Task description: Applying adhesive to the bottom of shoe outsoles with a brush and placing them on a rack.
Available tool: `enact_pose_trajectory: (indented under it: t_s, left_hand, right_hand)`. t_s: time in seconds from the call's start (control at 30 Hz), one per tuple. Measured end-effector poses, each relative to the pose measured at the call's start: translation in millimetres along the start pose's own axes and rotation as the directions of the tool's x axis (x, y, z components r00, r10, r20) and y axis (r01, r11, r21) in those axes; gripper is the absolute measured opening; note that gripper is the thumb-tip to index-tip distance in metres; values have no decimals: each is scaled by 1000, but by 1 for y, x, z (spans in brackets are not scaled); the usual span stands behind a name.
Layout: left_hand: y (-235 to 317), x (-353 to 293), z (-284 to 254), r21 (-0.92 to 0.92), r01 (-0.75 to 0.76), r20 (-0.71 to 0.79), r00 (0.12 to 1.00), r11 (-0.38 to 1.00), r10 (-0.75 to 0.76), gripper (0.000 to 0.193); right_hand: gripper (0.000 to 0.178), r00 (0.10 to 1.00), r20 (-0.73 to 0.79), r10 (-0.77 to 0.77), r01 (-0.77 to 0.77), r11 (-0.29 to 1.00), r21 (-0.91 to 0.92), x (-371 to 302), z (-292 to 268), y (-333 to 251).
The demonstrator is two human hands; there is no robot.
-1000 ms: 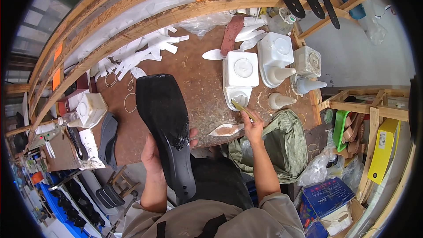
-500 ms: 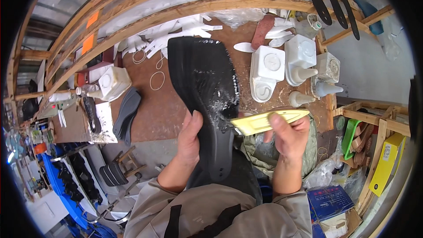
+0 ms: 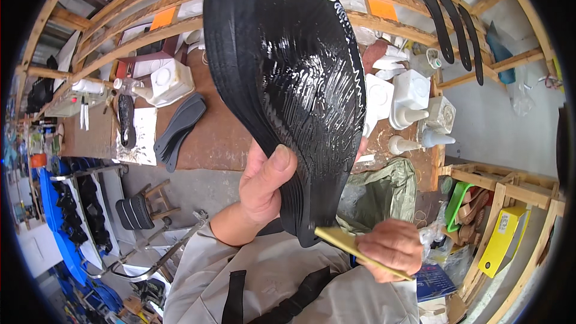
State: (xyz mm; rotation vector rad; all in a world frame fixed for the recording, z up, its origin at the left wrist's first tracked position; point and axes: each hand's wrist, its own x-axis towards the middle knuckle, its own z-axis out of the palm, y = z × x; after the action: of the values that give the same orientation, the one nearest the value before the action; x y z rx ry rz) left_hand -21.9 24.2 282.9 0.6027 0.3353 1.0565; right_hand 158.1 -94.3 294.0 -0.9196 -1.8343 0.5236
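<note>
Head view showed the left hand [image 3: 264,183] at frame centre clamping a fanned stack of black shoe soles [image 3: 288,84], thumb pressed across the front and fingers hidden behind, so the glossy, wet-looking top face tilted up toward the camera for access. At lower right, the right hand [image 3: 393,249] was closed around a yellow flat-handled brush [image 3: 354,246], its tip touching the narrow lower end of the stack. Behind, the brown workbench [image 3: 210,138] carried white bottles [image 3: 408,93] and spare dark soles [image 3: 180,126] at left.
</note>
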Motion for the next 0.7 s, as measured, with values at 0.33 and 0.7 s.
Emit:
enact_pose_trajectory:
  t_s: [0.33, 0.7]
  left_hand:
    - [19, -25, 20, 74, -35, -54, 998, 997, 39, 71]
    - [54, -15, 15, 104, -142, 155, 980, 984, 125, 77]
  right_hand:
    - [13, 585, -654, 480, -311, 877, 365, 92, -12, -23]
    - [21, 957, -138, -257, 251, 966, -59, 88, 17, -22]
